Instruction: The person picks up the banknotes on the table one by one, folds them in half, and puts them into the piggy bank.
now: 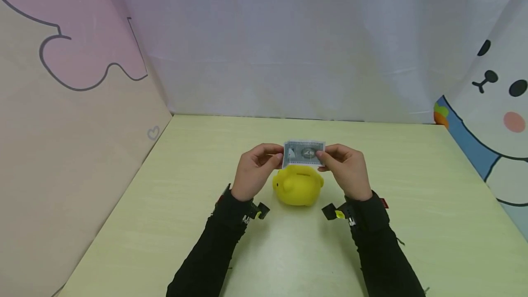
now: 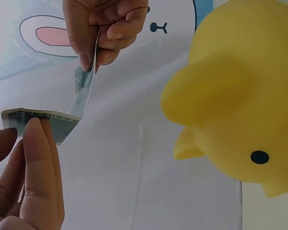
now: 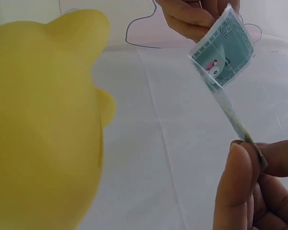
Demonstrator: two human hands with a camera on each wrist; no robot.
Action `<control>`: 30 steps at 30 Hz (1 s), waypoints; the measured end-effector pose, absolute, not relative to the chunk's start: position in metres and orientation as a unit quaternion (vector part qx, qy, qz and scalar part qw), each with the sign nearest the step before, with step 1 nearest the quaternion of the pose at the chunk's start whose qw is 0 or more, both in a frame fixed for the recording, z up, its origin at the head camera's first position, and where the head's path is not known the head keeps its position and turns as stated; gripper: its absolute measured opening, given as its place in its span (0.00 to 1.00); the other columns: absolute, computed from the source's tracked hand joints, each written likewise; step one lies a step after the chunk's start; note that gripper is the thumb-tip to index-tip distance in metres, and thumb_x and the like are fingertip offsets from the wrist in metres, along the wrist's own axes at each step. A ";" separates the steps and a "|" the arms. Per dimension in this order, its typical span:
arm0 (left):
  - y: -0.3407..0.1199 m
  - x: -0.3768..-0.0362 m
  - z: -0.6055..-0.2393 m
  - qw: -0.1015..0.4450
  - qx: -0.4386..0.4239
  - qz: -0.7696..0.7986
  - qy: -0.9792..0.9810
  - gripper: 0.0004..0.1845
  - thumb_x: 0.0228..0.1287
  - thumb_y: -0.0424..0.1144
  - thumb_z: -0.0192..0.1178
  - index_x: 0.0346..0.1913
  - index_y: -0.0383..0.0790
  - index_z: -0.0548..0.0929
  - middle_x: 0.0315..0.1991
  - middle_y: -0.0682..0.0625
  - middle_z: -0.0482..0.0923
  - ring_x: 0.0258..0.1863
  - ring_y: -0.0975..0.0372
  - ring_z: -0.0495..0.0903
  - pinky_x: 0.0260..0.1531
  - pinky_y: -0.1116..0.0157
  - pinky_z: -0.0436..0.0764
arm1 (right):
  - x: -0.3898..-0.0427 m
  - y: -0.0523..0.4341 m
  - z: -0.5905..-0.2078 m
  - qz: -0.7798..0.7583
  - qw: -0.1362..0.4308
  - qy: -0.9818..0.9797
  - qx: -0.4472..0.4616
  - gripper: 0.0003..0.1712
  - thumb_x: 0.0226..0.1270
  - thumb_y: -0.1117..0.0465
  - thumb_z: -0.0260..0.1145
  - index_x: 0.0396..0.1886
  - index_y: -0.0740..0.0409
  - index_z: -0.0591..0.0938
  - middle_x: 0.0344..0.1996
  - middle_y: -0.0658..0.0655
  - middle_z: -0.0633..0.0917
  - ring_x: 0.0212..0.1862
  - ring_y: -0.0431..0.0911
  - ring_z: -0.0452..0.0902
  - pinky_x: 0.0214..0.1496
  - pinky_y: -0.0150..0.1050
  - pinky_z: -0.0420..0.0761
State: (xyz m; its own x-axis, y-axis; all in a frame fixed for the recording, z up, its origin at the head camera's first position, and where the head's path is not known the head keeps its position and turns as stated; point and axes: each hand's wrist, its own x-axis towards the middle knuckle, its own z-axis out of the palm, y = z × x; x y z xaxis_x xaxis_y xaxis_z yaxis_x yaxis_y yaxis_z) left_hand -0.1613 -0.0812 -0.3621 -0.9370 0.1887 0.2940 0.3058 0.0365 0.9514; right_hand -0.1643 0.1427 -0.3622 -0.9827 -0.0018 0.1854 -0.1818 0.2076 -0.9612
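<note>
Banknote stretched flat between both hands, just above slot of yellow piggy bank near table centre. Left hand pinches left end, right hand right end; two-ended grip keeps limp paper taut, edge aligned over slot.

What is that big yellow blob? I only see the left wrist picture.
Observer: It is a yellow piggy bank standing on the green table. The head view shows all of it, with a coin slot on top.
Child: Who is pinching the other end of the paper?
Observer: The same person. The right hand pinches one end of the banknote and the left hand pinches the other.
Child: Is the money in the pig?
Observer: No. In the head view the banknote is held just above the slot, not yet inside.
</note>
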 end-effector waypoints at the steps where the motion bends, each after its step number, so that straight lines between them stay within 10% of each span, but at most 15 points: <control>1: -0.081 -0.161 -0.362 0.043 -0.170 -0.671 -0.721 0.12 0.69 0.28 0.57 0.52 0.29 0.81 0.47 0.35 0.82 0.36 0.65 0.83 0.42 0.67 0.85 | -0.164 0.143 -0.362 0.627 0.072 -0.773 0.060 0.13 0.68 0.65 0.65 0.43 0.73 0.82 0.30 0.45 0.84 0.29 0.36 0.82 0.37 0.32 0.86; 11: -0.077 -0.162 -0.363 0.041 -0.145 -0.667 -0.730 0.15 0.67 0.29 0.59 0.56 0.31 0.79 0.53 0.37 0.80 0.45 0.50 0.83 0.46 0.65 0.84 | -0.163 0.141 -0.361 0.633 0.066 -0.769 0.063 0.13 0.68 0.65 0.65 0.43 0.74 0.82 0.30 0.44 0.84 0.30 0.37 0.82 0.37 0.32 0.86; 20: -0.077 -0.163 -0.365 0.015 -0.149 -0.649 -0.746 0.16 0.72 0.32 0.55 0.58 0.32 0.80 0.50 0.37 0.83 0.38 0.61 0.81 0.46 0.59 0.82 | -0.163 0.140 -0.362 0.636 0.064 -0.766 0.065 0.13 0.68 0.65 0.65 0.43 0.74 0.82 0.30 0.43 0.84 0.30 0.37 0.82 0.37 0.32 0.86; 30: -0.076 -0.164 -0.367 0.006 -0.167 -0.658 -0.735 0.16 0.67 0.32 0.61 0.56 0.32 0.80 0.50 0.36 0.81 0.39 0.50 0.84 0.43 0.65 0.85 | -0.164 0.136 -0.364 0.626 0.056 -0.774 0.073 0.13 0.68 0.64 0.65 0.44 0.72 0.82 0.40 0.63 0.84 0.33 0.44 0.83 0.37 0.32 0.86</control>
State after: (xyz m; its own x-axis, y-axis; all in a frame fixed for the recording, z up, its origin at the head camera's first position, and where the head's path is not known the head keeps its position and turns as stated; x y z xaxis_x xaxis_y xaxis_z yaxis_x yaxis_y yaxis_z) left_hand -0.1639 -0.0760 -0.3668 -0.9444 0.2373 0.2276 0.2524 0.0794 0.9644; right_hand -0.1641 0.1356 -0.3639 -0.9828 -0.0431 0.1794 -0.1845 0.2058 -0.9611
